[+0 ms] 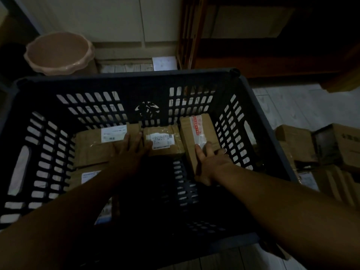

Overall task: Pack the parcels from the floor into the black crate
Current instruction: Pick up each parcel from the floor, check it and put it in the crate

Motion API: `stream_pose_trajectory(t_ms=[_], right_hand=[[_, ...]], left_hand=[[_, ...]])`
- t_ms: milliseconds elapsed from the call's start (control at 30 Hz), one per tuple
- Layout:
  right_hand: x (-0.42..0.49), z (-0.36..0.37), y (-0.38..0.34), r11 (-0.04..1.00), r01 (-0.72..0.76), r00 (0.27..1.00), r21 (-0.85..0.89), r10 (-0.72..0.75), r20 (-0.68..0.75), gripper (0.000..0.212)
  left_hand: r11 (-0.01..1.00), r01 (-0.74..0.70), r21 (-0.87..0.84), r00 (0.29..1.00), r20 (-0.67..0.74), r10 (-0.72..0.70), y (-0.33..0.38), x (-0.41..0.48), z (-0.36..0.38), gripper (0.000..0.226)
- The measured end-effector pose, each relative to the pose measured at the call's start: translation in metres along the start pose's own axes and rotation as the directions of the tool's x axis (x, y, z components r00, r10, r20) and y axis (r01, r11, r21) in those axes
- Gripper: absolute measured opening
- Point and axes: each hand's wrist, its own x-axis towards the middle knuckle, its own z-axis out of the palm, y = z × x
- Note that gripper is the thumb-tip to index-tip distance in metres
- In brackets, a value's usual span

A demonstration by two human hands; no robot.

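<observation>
Your left hand lies flat, fingers straight, on the labelled parcel against the far wall of the black crate, with its fingertips reaching the small parcel beside it. Your right hand grips the red-taped parcel in the crate's far right corner. More parcels lie on the floor right of the crate.

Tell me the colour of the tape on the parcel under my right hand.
White with red print: the tape on that parcel, head view.
</observation>
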Motion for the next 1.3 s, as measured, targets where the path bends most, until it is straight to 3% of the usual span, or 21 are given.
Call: stream_pose_trajectory(t_ms=[167, 367, 433, 567, 633, 700, 967, 1133, 1300], right_hand=[[0.009, 0.002, -0.003, 0.997, 0.007, 1.0, -0.078, -0.009, -0.024, 0.108], [0.004, -0.003, 0.002, 0.998, 0.031, 0.999, 0.062, -0.028, -0.043, 0.104], [-0.01, -0.013, 0.007, 0.99, 0.07, 0.993, 0.124, -0.057, -0.101, 0.098], [-0.074, -0.058, 0.016, 0.971, 0.087, 0.99, 0.222, -0.06, -0.126, 0.087], [-0.12, -0.089, 0.024, 0.966, 0.093, 0.988, 0.242, -0.058, -0.146, 0.08], [-0.172, -0.121, 0.032, 0.958, 0.106, 0.983, 0.267, -0.06, -0.173, 0.073], [-0.403, -0.239, 0.064, 0.952, 0.255, 0.944, 0.171, -0.207, -0.257, 0.066], [-0.526, -0.285, 0.086, 0.953, 0.242, 0.93, 0.184, -0.173, -0.325, 0.066], [-0.623, -0.299, 0.115, 0.97, 0.112, 0.903, 0.215, -0.009, -0.43, 0.068]], left_hand=[[0.999, 0.013, -0.04, 1.0, 0.013, -0.013, 0.0, 0.0, 0.005, 0.087], [0.998, -0.031, -0.063, 0.996, 0.083, 0.036, -0.003, 0.001, -0.012, 0.084], [0.996, -0.045, -0.075, 0.975, 0.214, 0.061, -0.007, -0.003, -0.043, 0.079], [0.984, 0.102, -0.149, 0.93, 0.365, -0.041, -0.016, -0.038, -0.115, 0.081], [0.981, 0.091, -0.174, 0.912, 0.411, -0.012, -0.017, -0.068, -0.159, 0.097], [0.965, 0.116, -0.233, 0.904, 0.428, -0.005, -0.016, -0.104, -0.208, 0.09], [0.922, 0.162, -0.353, 0.944, 0.328, -0.041, -0.005, -0.271, -0.448, 0.077], [0.907, 0.11, -0.408, 0.984, 0.174, -0.041, 0.004, -0.37, -0.555, 0.075], [0.851, 0.115, -0.513, 0.992, 0.11, -0.068, 0.027, -0.432, -0.608, 0.083]])
